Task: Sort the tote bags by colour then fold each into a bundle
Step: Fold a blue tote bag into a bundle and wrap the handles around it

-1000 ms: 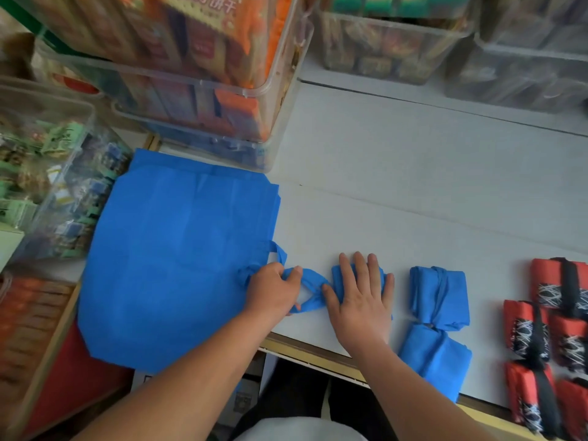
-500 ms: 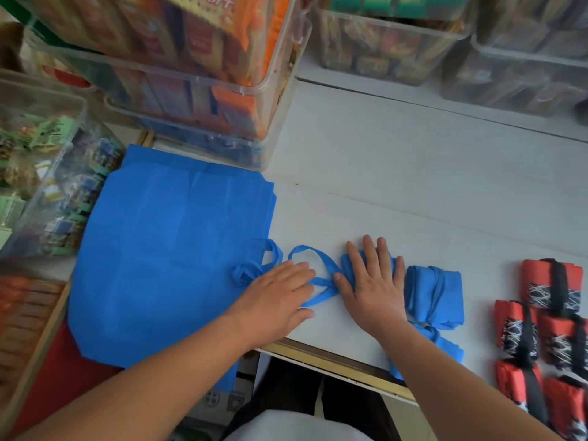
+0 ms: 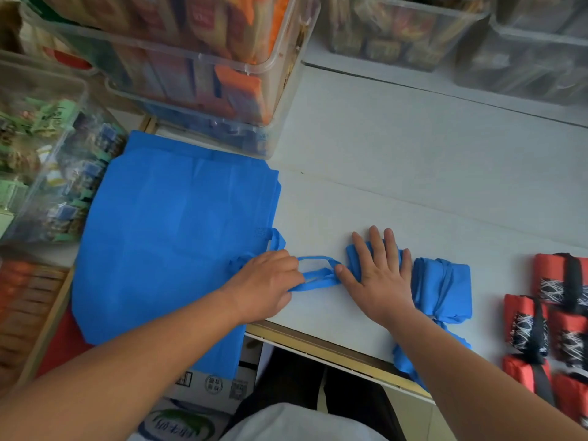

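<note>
A flat blue tote bag point(image 3: 178, 233) lies spread at the table's left, hanging over the front edge. To its right my right hand point(image 3: 378, 275) presses flat, fingers straight, on a small folded blue bag point(image 3: 354, 253). That bag's handle straps point(image 3: 318, 275) stretch left, and my left hand point(image 3: 264, 284) grips them with curled fingers. Two finished blue bundles point(image 3: 442, 284) point(image 3: 404, 358) lie just right of my right hand, the nearer one partly hidden by my forearm. Several red bundles with black straps point(image 3: 560, 313) sit at the far right.
Clear plastic bins of packaged goods point(image 3: 197, 74) stand behind the flat bag, along the left point(image 3: 47, 160) and across the back point(image 3: 413, 30). The white table point(image 3: 413, 160) ends at a wooden front edge point(image 3: 318, 345). Cardboard boxes point(image 3: 210, 386) sit below.
My left hand went from lying flat on the straps to curling round them. My right hand stays pressed on the folded bag, close beside the finished blue bundle.
</note>
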The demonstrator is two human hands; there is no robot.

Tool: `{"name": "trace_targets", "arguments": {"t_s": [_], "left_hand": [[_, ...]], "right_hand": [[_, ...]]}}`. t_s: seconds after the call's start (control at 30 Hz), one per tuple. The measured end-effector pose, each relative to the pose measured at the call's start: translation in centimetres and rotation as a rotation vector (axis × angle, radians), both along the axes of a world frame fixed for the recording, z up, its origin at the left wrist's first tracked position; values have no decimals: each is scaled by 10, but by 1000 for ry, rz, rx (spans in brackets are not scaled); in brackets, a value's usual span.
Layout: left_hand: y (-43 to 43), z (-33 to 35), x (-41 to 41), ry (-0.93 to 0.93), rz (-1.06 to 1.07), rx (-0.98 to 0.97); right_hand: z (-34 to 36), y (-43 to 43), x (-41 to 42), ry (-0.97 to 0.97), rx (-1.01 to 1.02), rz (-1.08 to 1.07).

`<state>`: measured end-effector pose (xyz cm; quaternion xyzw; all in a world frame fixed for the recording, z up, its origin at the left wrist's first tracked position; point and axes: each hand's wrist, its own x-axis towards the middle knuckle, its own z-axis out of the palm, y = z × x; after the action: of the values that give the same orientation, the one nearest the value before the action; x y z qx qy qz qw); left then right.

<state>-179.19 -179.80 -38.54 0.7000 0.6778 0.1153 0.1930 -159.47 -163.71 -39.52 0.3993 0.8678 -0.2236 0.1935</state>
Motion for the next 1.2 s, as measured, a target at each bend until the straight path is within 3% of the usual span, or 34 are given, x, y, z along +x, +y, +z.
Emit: {"name": "trace_targets", "arguments": {"t_s": [0.27, 0.4, 0.5, 0.7, 0.9, 1.2], "left_hand": [[1, 31, 13, -158, -221, 101], [11, 47, 17, -445, 230, -91], [28, 36, 25, -749, 656, -88], [58, 11, 47, -643, 1041, -128], [53, 3, 48, -679, 1181, -243], [56, 9, 43, -886, 1100, -295]], "right_hand": [[1, 4, 1, -16, -30, 24], [2, 6, 2, -1, -74, 21], [3, 8, 3, 41, -106, -6], [9, 6, 3, 81, -127, -41], [2, -7, -2, 26, 41, -42], [-9, -9, 0, 20, 100, -15]]}}
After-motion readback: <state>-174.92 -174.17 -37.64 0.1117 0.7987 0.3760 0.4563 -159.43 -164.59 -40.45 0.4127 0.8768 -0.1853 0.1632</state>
